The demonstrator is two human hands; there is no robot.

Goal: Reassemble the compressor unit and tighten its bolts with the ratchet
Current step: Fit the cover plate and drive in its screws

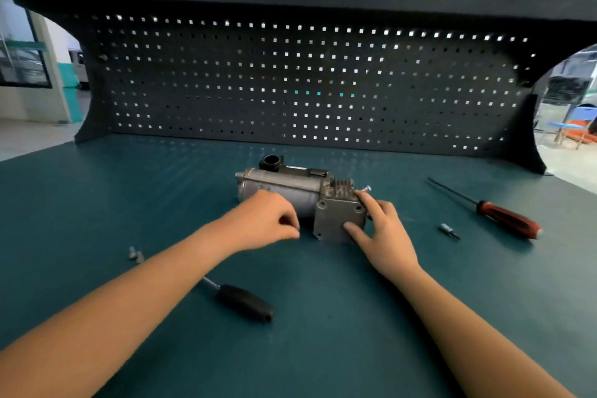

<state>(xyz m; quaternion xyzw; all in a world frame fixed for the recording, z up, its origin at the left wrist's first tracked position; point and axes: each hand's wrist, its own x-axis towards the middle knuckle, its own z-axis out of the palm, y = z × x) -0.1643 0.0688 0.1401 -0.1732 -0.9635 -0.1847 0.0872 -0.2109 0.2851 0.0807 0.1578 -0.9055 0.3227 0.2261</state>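
a dark pegboard (290, 81) with square holes stands along the far edge of the green desk (97, 191).

the compressor unit (281, 186) lies on its side near the middle of the desk, just in front of the pegboard. its grey round motor body points to the left and its finned head is at the right end.

the left hand (265, 220) is at the front of the motor body with the fingers curled in and the fingertips close together. i cannot tell if it pinches something small.

the right hand (384, 236) holds the square cover plate (337, 218) at the right end of the unit. the thumb presses on the face of the plate, the index finger lies on its upper right corner, and the other fingers go around the right edge.

a screwdriver (507, 220) with a red and black handle lies on the right part of the desk, well apart from the unit.

the ratchet (244, 302), with a black handle, lies on the near part of the desk, and its head is hidden under the left forearm.

a small metal bit (449, 231) lies between the right hand and the screwdriver.

two loose bolts (135, 254) lie together on the left, just beside the left forearm. one more bolt (366, 188) stands out at the top right corner of the head, just beside the right index fingertip.
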